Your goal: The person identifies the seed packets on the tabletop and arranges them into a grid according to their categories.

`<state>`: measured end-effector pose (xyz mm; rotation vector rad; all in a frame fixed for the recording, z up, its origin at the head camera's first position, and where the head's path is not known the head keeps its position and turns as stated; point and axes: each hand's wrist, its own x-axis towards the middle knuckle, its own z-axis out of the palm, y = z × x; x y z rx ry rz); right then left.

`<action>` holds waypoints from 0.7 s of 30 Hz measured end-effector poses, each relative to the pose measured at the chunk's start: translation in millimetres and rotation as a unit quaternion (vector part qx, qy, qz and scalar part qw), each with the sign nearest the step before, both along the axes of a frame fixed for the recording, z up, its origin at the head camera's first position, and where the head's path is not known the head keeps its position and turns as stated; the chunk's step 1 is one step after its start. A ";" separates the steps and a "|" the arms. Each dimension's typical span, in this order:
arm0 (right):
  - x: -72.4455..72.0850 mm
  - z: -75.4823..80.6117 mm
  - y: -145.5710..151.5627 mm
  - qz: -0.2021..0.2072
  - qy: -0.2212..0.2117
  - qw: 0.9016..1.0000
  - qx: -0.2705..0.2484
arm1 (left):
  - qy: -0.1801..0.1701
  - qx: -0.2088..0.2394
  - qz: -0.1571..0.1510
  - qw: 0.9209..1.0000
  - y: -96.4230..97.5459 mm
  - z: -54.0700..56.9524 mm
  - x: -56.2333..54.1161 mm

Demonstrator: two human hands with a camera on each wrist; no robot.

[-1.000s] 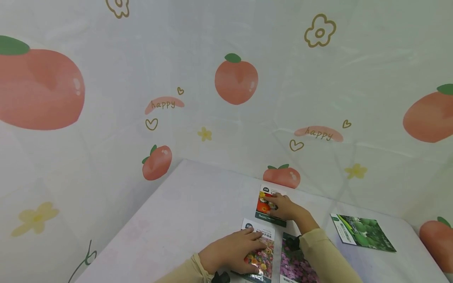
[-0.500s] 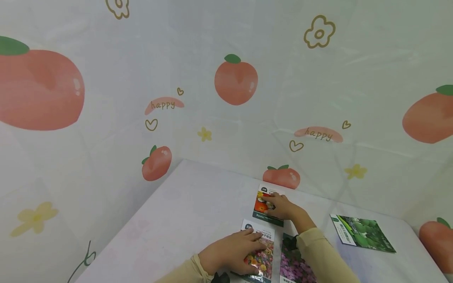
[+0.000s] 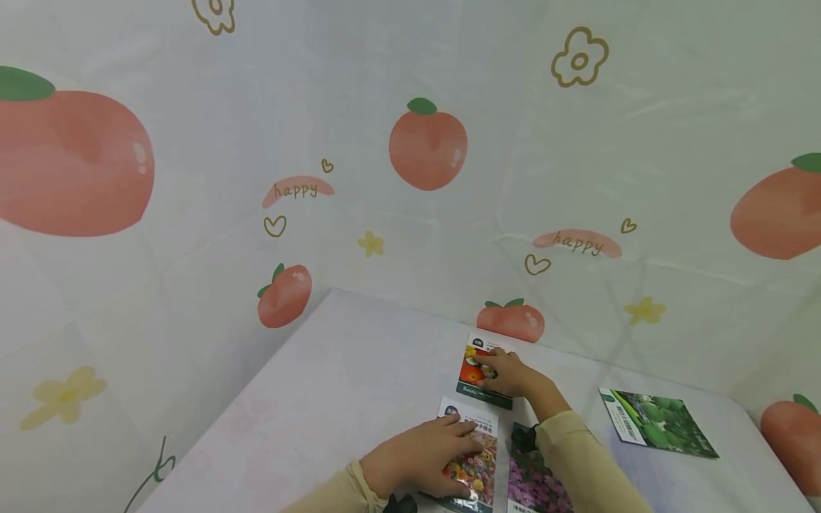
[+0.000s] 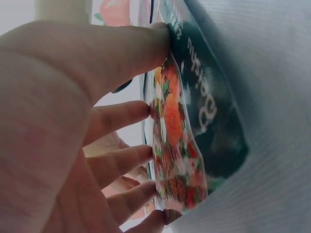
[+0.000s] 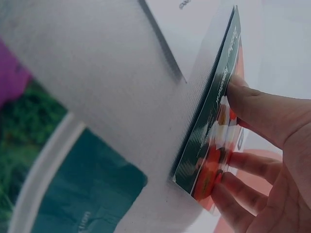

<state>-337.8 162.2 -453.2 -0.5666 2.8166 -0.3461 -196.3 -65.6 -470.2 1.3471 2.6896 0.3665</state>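
In the head view my left hand (image 3: pixel 426 456) rests with spread fingers on a seed packet (image 3: pixel 486 456) printed with many small mixed flowers. The left wrist view has the thumb (image 4: pixel 150 46) and fingertips touching its glossy face. Farther back, my right hand (image 3: pixel 509 372) lies on another seed packet (image 3: pixel 471 374), with large red and yellow blooms and a dark green lower band. Seen from the right wrist, the thumb and fingers press on its printed side (image 5: pixel 209 174). Partly under the right sleeve lies a purple-flower packet (image 3: pixel 532 484).
To the right, a green packet (image 3: pixel 663 424) with leafy, round green shapes lies flat and turned sideways on the white tabletop (image 3: pixel 333 399). Behind the table hangs a pale cloth backdrop (image 3: pixel 449 249) with peach prints, meeting its back edge. Dark wrist straps show at both cuffs.
My right hand has slid slightly to the left, and the red-and-yellow flower packet has shifted with it. My left hand and the other packets have stayed put.
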 end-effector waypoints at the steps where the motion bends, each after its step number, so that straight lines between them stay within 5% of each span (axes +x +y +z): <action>1: 0.1 0.2 0.0 0.000 -0.001 1.000 0.000 | 0.002 0.000 0.000 1.000 0.4 0.0 0.0; 21: -4.9 -4.6 -4.4 -0.007 0.001 1.000 -0.003 | -0.002 0.007 0.019 1.000 8.0 3.8 2.2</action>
